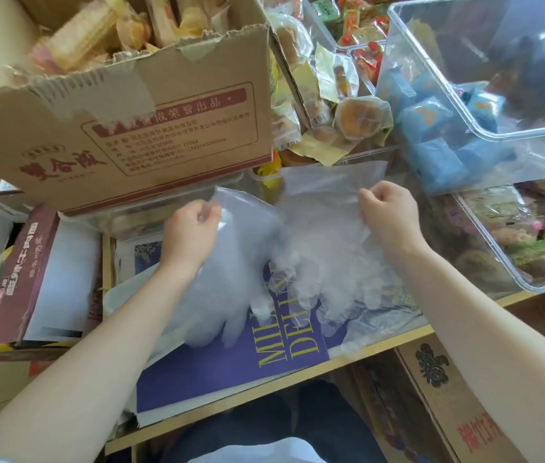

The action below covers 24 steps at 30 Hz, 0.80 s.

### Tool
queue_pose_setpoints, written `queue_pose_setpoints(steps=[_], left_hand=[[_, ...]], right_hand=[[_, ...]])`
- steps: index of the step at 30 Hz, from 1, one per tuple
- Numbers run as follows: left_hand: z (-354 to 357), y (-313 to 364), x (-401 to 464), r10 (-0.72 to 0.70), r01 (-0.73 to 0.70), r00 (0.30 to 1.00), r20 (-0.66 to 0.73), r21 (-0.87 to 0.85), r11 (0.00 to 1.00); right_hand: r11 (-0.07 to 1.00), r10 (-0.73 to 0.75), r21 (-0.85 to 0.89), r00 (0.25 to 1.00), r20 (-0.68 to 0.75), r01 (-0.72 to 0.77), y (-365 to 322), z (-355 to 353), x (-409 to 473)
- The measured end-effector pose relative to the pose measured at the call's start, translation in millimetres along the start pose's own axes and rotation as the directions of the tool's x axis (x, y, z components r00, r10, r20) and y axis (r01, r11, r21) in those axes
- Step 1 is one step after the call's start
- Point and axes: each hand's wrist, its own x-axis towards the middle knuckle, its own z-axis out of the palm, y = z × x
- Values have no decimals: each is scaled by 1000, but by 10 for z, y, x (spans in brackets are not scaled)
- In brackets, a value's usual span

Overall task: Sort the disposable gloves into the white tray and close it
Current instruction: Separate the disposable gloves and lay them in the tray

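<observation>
Two clear disposable gloves hang over a purple printed sheet (247,359). My left hand (192,228) pinches the cuff of the left glove (231,282), whose fingers dangle toward me. My right hand (388,212) pinches the cuff of the right glove (327,248), which spreads up to a straight edge near the snack bins. The two gloves overlap in the middle. More clear plastic (368,329) lies on the sheet below the right glove. I cannot pick out a white tray for certain.
A taped cardboard box (124,135) full of snacks stands at the back left. Clear plastic bins (484,95) of packaged cakes fill the right and back. A maroon box (23,282) lies at left. The wooden shelf edge (297,382) runs in front.
</observation>
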Motion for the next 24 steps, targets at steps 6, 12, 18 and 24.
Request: queue_pose_setpoints(steps=[6, 12, 18, 24], left_hand=[[71, 143, 103, 24, -23, 997, -69, 14, 1000], [326, 308, -141, 175, -171, 982, 65, -66, 983], [391, 351, -389, 241, -209, 965, 106, -249, 946], [341, 328, -433, 138, -63, 984, 111, -508, 859]], right_hand=[[998, -54, -22, 998, 32, 55, -54, 48, -335], [995, -37, 96, 953, 302, 9, -272, 483, -628], [970, -60, 240, 914, 401, -42, -409, 673, -759], [932, -120, 355, 867, 484, -69, -459, 675, -804]])
